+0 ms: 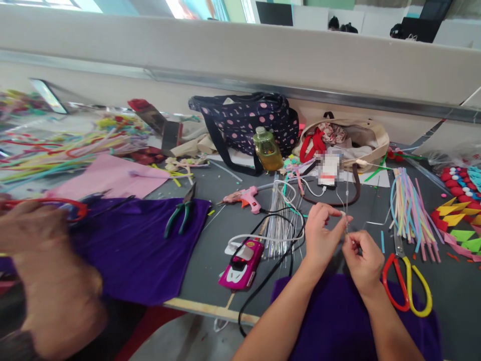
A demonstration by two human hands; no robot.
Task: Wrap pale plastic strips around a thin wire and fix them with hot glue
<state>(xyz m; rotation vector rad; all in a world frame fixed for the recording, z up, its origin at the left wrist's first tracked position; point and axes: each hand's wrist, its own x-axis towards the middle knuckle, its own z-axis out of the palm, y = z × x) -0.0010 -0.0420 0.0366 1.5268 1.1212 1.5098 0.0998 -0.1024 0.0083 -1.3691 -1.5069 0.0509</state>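
Fingertips pinched, my left hand (323,231) grips a thin silvery wire (347,196) that rises upright above it. Just below and to the right, my right hand (363,258) is closed at the wire's lower part, thumb against forefinger. The two hands almost touch. Under them is a purple cloth (334,316) at the table's front edge. Scissors (408,286) with one red and one yellow handle lie right of my right hand. A bundle of straight metal wires (278,220) lies left of my left hand.
A co-worker's blurred hand (30,225) is over another purple cloth (143,245) with pliers (180,213). A pink glue gun (246,199), magenta toy-car-shaped device (242,265) and cables lie between. Behind are a green bottle (267,150), bags and a phone (329,168); pastel strips (409,205) lie right.
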